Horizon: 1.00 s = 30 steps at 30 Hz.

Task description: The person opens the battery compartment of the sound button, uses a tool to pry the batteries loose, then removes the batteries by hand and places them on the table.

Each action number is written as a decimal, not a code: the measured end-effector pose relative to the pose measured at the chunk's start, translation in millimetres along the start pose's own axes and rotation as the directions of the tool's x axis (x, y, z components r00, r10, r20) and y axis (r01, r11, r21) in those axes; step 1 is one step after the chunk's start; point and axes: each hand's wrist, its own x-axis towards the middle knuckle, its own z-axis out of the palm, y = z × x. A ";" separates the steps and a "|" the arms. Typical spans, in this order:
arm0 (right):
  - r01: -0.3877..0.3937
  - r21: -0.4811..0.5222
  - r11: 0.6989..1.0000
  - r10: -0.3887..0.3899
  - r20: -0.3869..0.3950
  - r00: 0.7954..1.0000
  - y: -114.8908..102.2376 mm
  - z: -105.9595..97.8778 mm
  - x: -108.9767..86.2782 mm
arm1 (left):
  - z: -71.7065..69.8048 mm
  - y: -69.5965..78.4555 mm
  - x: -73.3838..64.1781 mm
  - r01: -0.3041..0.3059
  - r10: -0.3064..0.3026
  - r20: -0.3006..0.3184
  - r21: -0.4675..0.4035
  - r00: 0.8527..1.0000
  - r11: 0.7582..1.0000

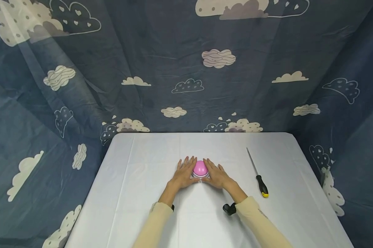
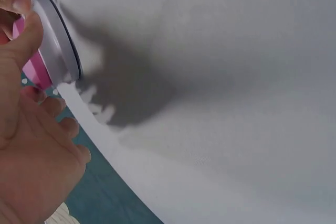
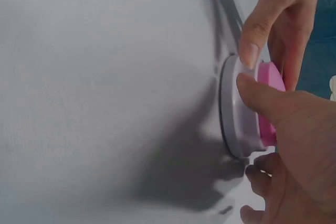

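Observation:
A pink-domed push button (image 1: 200, 168) with a round white base stands on the white table, between both hands. My left hand (image 1: 184, 173) holds its left side, fingers pointing away and thumb at the near edge. From the right side my right hand (image 1: 216, 175) holds it in the same manner. The right wrist view shows the right thumb (image 3: 257, 95) on the white base (image 3: 244, 114), close to the left thumb (image 3: 251, 51). In the left wrist view, the left hand (image 2: 39, 150) partly hides the pink dome (image 2: 37, 72).
A screwdriver (image 1: 259, 181) with a black and yellow handle lies right of the right hand, its tip pointing away. The white table (image 1: 143, 206) ends at a dark blue cloud-patterned cloth (image 1: 161, 69) behind and at both sides.

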 end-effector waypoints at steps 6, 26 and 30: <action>-0.007 -0.017 1.000 0.007 0.001 1.000 -1.2 3.7 3.2 | 6.6 1.3 1.8 0.009 -0.009 0.000 0.005 1.000 1.000; 0.173 0.285 0.943 -0.121 -0.191 0.974 -2.4 -10.4 -10.8 | -17.6 2.2 -14.7 -0.161 0.102 -0.202 -0.305 0.974 0.939; 0.208 0.351 0.913 -0.133 -0.228 0.965 -3.8 -14.6 -12.4 | -27.5 6.3 -18.3 -0.143 0.062 -0.208 -0.402 0.976 0.905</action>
